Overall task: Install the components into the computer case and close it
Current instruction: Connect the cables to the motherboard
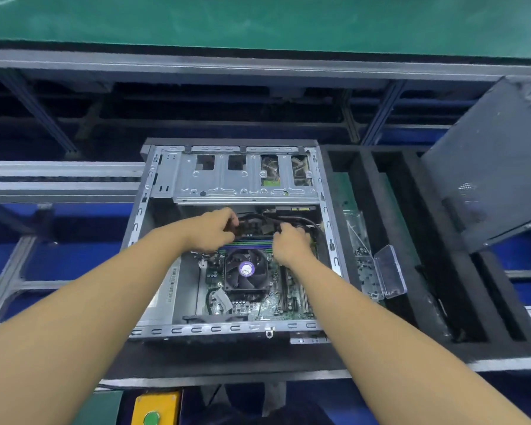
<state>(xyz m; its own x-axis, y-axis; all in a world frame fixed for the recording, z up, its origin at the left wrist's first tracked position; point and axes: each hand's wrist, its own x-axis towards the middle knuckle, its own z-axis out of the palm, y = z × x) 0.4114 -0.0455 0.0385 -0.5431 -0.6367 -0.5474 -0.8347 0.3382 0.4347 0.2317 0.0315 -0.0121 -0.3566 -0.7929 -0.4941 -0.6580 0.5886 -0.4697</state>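
- The computer case (196, 329) lies open on its side on a black foam tray (227, 357), with its fan (247, 268) facing up.
- The left hand (213, 230) reaches in beyond the fan, its fingers curled and pinching the black cables (258, 217).
- The right hand (292, 240) is close beside it, fingers also clenched round the cables.
- A clear box (391, 271) sits in the tray, right of the case.
- A dark side panel (488, 167) leans at the far right.
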